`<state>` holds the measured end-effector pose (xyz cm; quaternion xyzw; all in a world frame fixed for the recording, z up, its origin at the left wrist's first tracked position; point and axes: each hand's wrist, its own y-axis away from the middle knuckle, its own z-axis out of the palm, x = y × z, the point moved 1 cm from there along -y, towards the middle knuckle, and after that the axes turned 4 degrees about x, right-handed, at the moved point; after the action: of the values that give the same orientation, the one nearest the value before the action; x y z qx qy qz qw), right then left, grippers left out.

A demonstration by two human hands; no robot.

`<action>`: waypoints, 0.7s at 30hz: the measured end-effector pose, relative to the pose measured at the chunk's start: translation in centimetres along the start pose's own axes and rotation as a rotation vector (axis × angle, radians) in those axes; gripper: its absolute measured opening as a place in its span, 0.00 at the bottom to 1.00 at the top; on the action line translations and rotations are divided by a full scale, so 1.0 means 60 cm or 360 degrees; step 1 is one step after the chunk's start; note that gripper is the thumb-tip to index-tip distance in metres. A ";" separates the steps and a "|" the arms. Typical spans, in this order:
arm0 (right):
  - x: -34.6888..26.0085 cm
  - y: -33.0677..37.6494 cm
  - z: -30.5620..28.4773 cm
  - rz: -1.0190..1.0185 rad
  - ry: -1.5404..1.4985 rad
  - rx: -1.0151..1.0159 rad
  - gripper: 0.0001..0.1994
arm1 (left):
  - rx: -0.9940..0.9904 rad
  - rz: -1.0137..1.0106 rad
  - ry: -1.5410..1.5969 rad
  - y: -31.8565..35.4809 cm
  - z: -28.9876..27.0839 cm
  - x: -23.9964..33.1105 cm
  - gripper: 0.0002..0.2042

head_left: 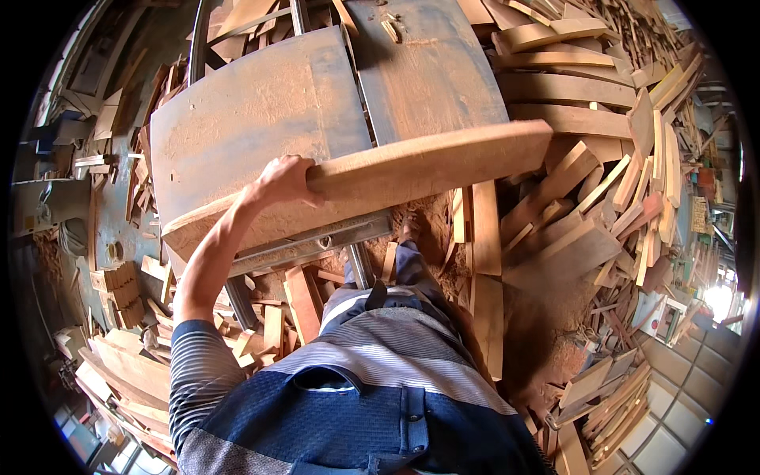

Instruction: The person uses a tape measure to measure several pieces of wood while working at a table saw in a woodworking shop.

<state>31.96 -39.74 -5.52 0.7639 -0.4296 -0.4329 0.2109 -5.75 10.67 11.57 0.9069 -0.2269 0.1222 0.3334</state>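
Observation:
My left hand is closed over the upper edge of a long, thick wooden plank. The plank slants across the near side of a dusty metal machine table. Its left end is by the table's near left corner, and its right end sticks out past the table's right side. A narrow slot divides the table into a left and a right plate. The left thumb and fingertips lie against the plank's near face. Nowhere in the picture does my right hand appear.
Curved wooden pieces are heaped to the right of the table. Offcuts and sawdust lie around my feet and the table's metal legs. More boards are stacked at the lower left. A small offcut lies on the right plate.

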 end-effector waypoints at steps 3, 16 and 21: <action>-0.039 -0.001 -0.020 0.0324 -0.0366 -0.0046 0.21 | 0.0396 0.0166 -0.0158 0.050 0.007 0.064 0.27; -0.160 -0.065 -0.056 0.0329 -0.1219 0.0328 0.18 | 0.1057 0.0419 -0.0301 0.157 0.119 0.061 0.26; -0.225 -0.063 -0.067 0.0205 -0.1438 0.0315 0.19 | 0.1142 0.0444 -0.0287 0.167 0.141 0.075 0.23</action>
<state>33.70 -26.53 0.49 0.4870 -0.5642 -0.6652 -0.0448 -6.22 -3.16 12.43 0.9333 -0.3192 0.1577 -0.0458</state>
